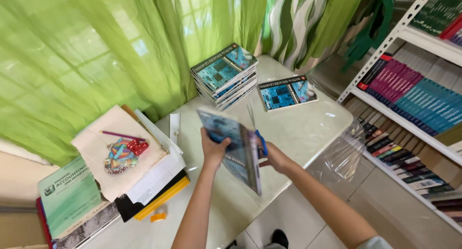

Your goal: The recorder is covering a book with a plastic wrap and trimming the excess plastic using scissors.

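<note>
I hold a thin blue-covered paperback book [234, 150] tilted up on edge above the middle of the white tabletop [308, 128]. My left hand [213, 149] is closed on its 9 o'clock edge, thumb over the cover. My right hand [275, 156] is curled at the 3 o'clock side around blue-handled scissors [258, 136], blades pointing toward 12; whether it also touches the book I cannot tell.

To do this well, I judge that I should keep the left grip firm near the spine and the blades clear of the cover.

At 12 o'clock sits a stack of matching blue books [224, 75], and just beside it at 1 o'clock a single blue book [287, 92] lies flat. Clear plastic film [342, 155] hangs off the tabletop edge at 3 o'clock. At 9 o'clock a pile of papers and books [122, 167] crowds the edge, so the open room is the bare patch right under my hands.
</note>
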